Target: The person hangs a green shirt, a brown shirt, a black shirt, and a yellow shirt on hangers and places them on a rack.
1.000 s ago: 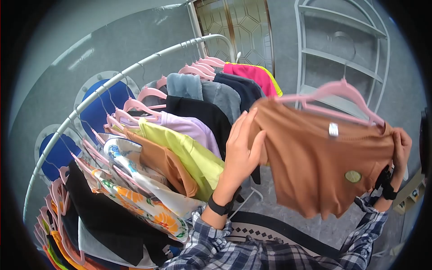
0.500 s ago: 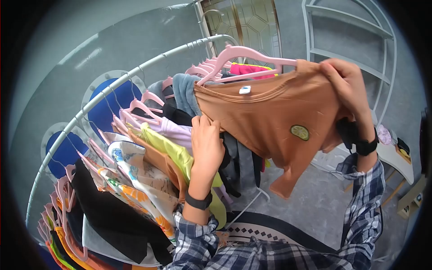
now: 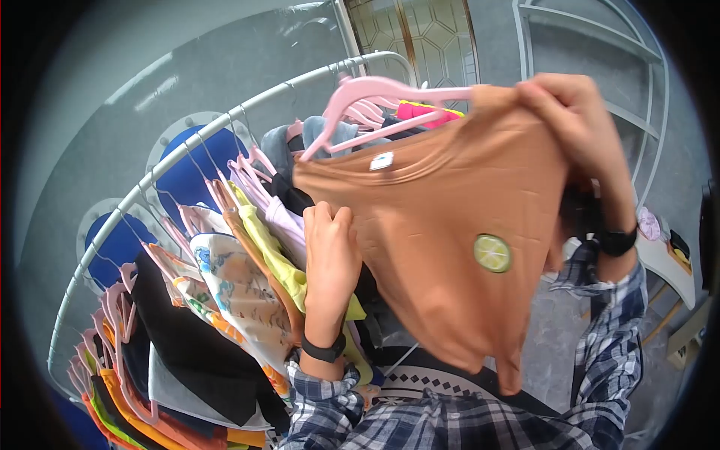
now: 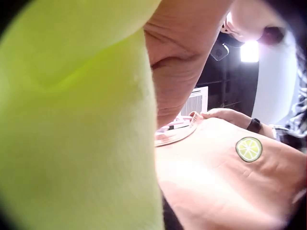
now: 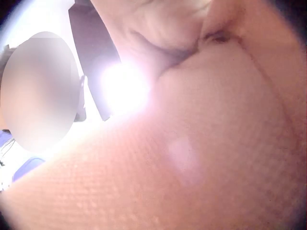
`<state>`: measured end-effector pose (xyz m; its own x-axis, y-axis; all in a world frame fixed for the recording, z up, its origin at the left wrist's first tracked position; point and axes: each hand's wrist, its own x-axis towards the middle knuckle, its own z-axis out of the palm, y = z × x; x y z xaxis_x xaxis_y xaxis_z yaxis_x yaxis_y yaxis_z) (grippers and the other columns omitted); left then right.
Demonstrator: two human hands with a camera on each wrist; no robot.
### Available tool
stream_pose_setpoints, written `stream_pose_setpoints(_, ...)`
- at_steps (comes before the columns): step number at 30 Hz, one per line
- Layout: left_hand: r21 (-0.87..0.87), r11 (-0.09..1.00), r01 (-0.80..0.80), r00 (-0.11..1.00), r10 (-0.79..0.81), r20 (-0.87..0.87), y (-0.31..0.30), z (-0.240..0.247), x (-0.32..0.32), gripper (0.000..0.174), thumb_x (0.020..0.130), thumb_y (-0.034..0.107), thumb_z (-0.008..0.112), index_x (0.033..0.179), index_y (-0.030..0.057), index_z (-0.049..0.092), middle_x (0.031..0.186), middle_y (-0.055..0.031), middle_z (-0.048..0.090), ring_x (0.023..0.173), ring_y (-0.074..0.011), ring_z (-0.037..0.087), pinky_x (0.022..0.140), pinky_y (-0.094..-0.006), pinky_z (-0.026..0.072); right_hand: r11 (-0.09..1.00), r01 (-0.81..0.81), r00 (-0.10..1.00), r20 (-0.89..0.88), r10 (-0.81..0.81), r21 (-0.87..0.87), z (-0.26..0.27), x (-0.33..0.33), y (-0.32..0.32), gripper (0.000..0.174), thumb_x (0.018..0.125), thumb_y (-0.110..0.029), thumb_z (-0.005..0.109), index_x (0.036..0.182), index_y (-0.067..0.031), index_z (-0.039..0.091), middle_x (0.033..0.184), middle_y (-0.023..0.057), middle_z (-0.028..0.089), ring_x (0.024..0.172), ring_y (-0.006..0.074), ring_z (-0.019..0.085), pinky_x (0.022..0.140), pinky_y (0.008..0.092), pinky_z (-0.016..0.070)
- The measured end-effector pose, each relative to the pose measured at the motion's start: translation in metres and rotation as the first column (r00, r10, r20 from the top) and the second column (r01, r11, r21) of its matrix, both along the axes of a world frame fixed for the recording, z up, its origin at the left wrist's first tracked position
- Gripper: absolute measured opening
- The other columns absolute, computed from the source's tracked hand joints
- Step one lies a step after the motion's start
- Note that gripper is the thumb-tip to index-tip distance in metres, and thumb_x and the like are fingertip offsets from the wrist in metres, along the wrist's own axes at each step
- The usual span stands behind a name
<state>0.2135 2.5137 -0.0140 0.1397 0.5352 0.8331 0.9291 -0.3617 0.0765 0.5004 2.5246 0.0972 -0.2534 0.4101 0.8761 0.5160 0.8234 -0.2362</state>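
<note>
A brown top [image 3: 427,217] with a lime-slice patch [image 3: 492,253] is spread out in front of me on a pink hanger [image 3: 375,88]. My right hand [image 3: 574,120] grips its right shoulder, with the fabric bunched under the fingers. My left hand [image 3: 330,251] has curled fingers at the opposite side of the top, holding it below the hanger's left end. The left wrist view shows the patch [image 4: 249,149] and neckline [image 4: 177,138] beyond that hand. Brown fabric [image 5: 158,191] fills most of the right wrist view.
A white clothes rail [image 3: 187,142] runs along the left, packed with garments on pink hangers. A lime-green shirt [image 3: 274,259] and a floral shirt [image 3: 240,277] hang beside my left arm. White shelving [image 3: 592,30] stands at the back right, a small table [image 3: 667,262] lower down.
The brown top swung from the right over towards the rail, turning its patch to face me. My left hand went from flat against it to curled at its edge; my right hand rose.
</note>
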Motion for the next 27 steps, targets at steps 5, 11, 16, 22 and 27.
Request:
stream_pose_setpoints(5, 0.010, 0.999, 0.030, 0.999, -0.030, 0.022, -0.003, -0.001, 0.001, 0.021, 0.062, -0.007, 0.060, 0.081, -0.0013, 0.055, 0.077, -0.0134, 0.044, 0.082, -0.0302, 0.044, 0.073, -0.0368, 0.0392, 0.979, -0.043, 0.995, -0.076, 0.060, 0.201, -0.021, -0.094, 0.031, 0.022, 0.079, -0.015, 0.054, 0.069, 0.0043, 0.058, 0.061, 0.0191, 0.055, 0.055, 0.0319, 0.054, 0.052, 0.0370, 0.0422)
stream_pose_setpoints(11, 0.039, 0.996, 0.086, 0.996, -0.087, 0.029, 0.002, -0.001, 0.003, 0.019, 0.063, -0.006, 0.060, 0.080, -0.0007, 0.055, 0.077, -0.0136, 0.045, 0.080, -0.0305, 0.044, 0.072, -0.0365, 0.0390, 0.985, -0.117, 0.975, -0.176, 0.139, 0.126, -0.045, -0.182, 0.072, 0.022, 0.079, -0.013, 0.052, 0.068, 0.0046, 0.058, 0.064, 0.0240, 0.055, 0.064, 0.0388, 0.056, 0.059, 0.0429, 0.0449)
stream_pose_setpoints(16, 0.056, 0.991, 0.119, 0.993, -0.120, 0.019, 0.003, -0.005, 0.001, 0.013, 0.064, -0.003, 0.061, 0.075, -0.0024, 0.055, 0.077, -0.0132, 0.046, 0.079, -0.0301, 0.045, 0.072, -0.0365, 0.0392, 0.972, -0.218, 0.959, -0.204, 0.198, -0.083, -0.087, -0.193, 0.072, 0.024, 0.081, -0.013, 0.049, 0.067, 0.0052, 0.056, 0.065, 0.0263, 0.053, 0.066, 0.0424, 0.054, 0.058, 0.0457, 0.0432)
stream_pose_setpoints(22, 0.043, 0.977, 0.207, 0.977, -0.209, 0.046, 0.009, -0.007, -0.003, 0.009, 0.065, -0.001, 0.060, 0.071, -0.0052, 0.054, 0.087, -0.0180, 0.048, 0.094, -0.0353, 0.044, 0.082, -0.0407, 0.0371, 0.945, -0.275, 0.943, -0.240, 0.229, -0.178, -0.093, -0.189, 0.072, 0.021, 0.081, -0.013, 0.049, 0.073, 0.0045, 0.057, 0.066, 0.0242, 0.054, 0.065, 0.0397, 0.056, 0.056, 0.0410, 0.0438)
stream_pose_setpoints(27, 0.183, 0.974, 0.135, 0.983, -0.155, 0.099, 0.001, -0.013, 0.018, 0.013, 0.065, -0.004, 0.062, 0.077, -0.0030, 0.056, 0.100, -0.0161, 0.051, 0.104, -0.0367, 0.046, 0.088, -0.0407, 0.0364, 0.874, -0.448, 0.888, -0.208, 0.410, -0.187, -0.102, -0.164, 0.056, 0.021, 0.083, -0.012, 0.047, 0.094, 0.0031, 0.057, 0.083, 0.0220, 0.059, 0.078, 0.0353, 0.059, 0.067, 0.0367, 0.0461)
